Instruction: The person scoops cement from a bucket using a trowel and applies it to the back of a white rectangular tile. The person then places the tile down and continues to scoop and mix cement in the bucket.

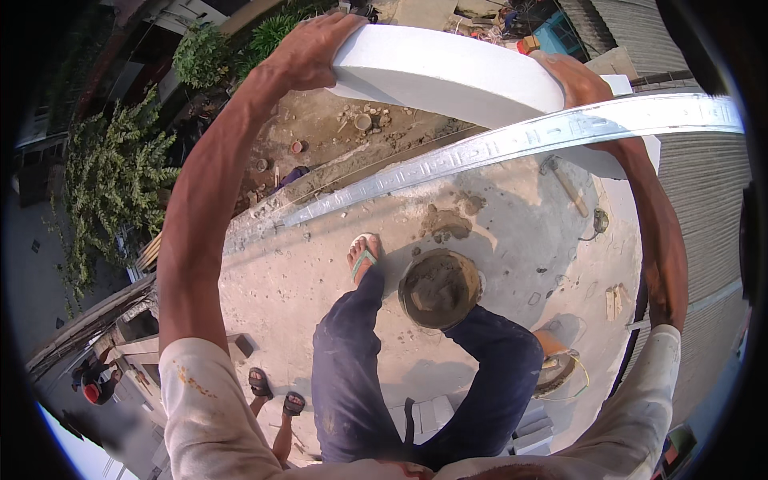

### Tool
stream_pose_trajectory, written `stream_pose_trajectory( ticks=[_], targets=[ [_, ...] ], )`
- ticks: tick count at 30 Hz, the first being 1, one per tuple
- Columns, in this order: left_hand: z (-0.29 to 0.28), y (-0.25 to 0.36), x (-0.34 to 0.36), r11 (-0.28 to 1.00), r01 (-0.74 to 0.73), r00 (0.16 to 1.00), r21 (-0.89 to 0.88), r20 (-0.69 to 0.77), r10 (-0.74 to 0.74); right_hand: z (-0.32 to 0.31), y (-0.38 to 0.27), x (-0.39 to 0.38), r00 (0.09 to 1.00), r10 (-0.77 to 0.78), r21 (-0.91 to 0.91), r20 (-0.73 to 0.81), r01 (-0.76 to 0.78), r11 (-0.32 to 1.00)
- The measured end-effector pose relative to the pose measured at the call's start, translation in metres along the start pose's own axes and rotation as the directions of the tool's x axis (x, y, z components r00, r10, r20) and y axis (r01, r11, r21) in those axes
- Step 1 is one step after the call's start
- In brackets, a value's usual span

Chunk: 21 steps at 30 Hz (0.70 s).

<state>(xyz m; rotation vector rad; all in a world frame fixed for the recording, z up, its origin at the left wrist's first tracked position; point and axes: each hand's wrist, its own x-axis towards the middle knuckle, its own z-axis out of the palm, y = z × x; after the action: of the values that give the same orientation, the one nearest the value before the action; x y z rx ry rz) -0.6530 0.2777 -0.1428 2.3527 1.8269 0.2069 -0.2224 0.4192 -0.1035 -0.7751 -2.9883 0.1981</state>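
A long white block (pixel 448 68), like a lightweight concrete building block, is held up at the far side between my two hands. My left hand (pixel 316 50) grips its left end, fingers over the top edge. At the other end my right hand (pixel 572 78) is wrapped round it, its fingers partly hidden. A slotted light metal strip (pixel 480 146) crosses the view just under the block and passes in front of my right wrist. Below it, near my feet, stands a round bucket (pixel 440 290) of wet grey mortar.
A hammer (pixel 570 189) lies on the concrete floor at the right. Mortar lumps (pixel 448 224) lie beyond the bucket, and a second bucket (pixel 554 370) stands behind my right leg. Another person's sandalled feet (pixel 276 392) are at lower left. Corrugated roofing (pixel 712 216) borders the right.
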Motion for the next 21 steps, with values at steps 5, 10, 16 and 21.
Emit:
stream_pose_trajectory(
  ticks=[5,10,16,21],
  targets=[
    [0.011,-0.002,-0.085,0.970,0.222,0.975,0.101,-0.011,-0.222,0.015,-0.033,0.071,0.978,-0.200,0.080,0.052,0.195,0.978],
    [0.035,0.009,-0.145,0.942,0.320,0.946,0.103,-0.078,-0.313,0.089,-0.047,0.120,0.933,-0.354,0.138,0.058,0.344,0.929],
    [0.099,0.018,-0.181,0.917,0.396,0.913,-0.048,-0.084,-0.398,0.144,-0.042,0.126,0.892,-0.449,0.150,0.051,0.438,0.887],
    [0.136,0.023,-0.208,0.887,0.461,0.887,0.004,-0.042,-0.461,0.147,-0.055,0.090,0.877,-0.394,0.181,0.274,0.355,0.917]
  ],
)
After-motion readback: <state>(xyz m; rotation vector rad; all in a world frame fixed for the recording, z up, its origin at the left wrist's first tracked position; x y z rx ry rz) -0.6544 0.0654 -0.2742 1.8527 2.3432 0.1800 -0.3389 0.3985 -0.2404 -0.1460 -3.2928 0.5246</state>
